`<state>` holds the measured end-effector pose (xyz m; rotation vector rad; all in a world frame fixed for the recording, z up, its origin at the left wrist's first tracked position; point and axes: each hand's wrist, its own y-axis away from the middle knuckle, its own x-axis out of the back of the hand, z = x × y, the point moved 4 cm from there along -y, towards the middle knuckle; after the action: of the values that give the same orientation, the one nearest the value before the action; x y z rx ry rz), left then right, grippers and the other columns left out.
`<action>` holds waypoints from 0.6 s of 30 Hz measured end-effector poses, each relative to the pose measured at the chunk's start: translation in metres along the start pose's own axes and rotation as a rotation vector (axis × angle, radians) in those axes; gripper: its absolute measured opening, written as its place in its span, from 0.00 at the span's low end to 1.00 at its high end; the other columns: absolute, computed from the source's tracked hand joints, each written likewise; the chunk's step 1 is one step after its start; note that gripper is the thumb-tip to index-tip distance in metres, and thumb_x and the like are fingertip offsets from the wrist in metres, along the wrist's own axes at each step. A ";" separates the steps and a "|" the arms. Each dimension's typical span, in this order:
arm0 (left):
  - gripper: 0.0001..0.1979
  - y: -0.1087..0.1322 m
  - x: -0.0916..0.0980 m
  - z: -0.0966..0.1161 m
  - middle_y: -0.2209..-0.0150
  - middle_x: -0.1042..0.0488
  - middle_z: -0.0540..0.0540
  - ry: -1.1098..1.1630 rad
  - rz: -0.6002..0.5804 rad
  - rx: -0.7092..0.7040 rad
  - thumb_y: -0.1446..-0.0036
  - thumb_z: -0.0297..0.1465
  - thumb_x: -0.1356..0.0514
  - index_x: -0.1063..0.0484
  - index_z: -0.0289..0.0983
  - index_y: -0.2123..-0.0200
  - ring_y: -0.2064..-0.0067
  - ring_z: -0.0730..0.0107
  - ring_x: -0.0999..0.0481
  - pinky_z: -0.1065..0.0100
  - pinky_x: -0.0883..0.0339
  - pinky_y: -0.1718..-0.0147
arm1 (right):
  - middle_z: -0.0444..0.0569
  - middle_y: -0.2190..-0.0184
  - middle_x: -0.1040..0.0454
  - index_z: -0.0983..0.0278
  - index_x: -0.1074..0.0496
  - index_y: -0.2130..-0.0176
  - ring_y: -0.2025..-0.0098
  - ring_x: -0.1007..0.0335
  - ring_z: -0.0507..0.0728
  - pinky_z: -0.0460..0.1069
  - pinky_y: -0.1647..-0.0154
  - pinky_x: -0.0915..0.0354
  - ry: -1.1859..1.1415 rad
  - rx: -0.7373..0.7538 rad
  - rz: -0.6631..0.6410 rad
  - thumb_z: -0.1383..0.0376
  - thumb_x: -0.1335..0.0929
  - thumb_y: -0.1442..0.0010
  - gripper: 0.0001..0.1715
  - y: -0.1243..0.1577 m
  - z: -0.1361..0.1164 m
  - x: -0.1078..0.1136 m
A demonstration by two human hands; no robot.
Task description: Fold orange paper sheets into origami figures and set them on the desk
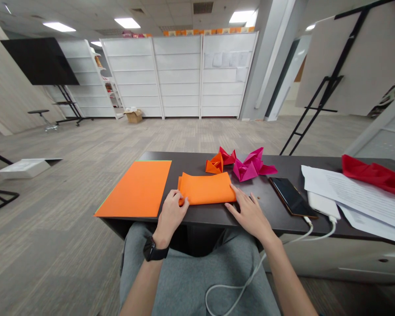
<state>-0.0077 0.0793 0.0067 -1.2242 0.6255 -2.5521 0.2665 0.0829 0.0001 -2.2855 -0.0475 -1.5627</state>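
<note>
Left hand (171,215): grip pinches the near-left corner of the folded orange sheet (206,188). Right hand (249,213): grip spread flat on the surface (191,160), fingertips touching the sheet's right edge.

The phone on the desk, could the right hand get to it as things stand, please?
Probably yes: the right hand lies close beside the phone, with only bare desk between them.

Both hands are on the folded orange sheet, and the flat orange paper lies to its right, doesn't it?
No: in the head view the flat orange paper lies to the left of the folded orange sheet, not the right. The left hand and right hand are both on that sheet, as you said.
</note>
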 end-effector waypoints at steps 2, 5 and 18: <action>0.06 0.000 0.001 0.001 0.59 0.27 0.41 0.009 -0.009 -0.003 0.38 0.29 0.44 0.29 0.38 0.68 0.53 0.58 0.23 0.59 0.29 0.50 | 0.56 0.33 0.38 0.59 0.56 0.28 0.33 0.41 0.64 0.67 0.30 0.56 -0.022 0.007 0.016 0.48 0.42 0.31 0.40 0.001 0.000 0.001; 0.04 0.001 0.003 0.003 0.58 0.26 0.41 0.026 -0.018 -0.007 0.38 0.30 0.43 0.28 0.37 0.63 0.53 0.58 0.23 0.59 0.29 0.49 | 0.58 0.34 0.37 0.61 0.57 0.28 0.36 0.36 0.65 0.65 0.32 0.49 -0.045 0.007 0.065 0.50 0.41 0.31 0.41 0.001 0.000 0.003; 0.07 0.003 0.003 0.002 0.57 0.30 0.42 -0.015 0.020 -0.001 0.38 0.33 0.40 0.29 0.37 0.68 0.54 0.60 0.24 0.59 0.28 0.50 | 0.54 0.48 0.23 0.61 0.28 0.46 0.45 0.28 0.63 0.61 0.41 0.39 -0.080 0.079 0.172 0.53 0.39 0.31 0.22 0.006 -0.008 0.015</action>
<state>-0.0080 0.0747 0.0086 -1.2304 0.6331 -2.5243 0.2665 0.0723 0.0152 -2.2259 0.0639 -1.3589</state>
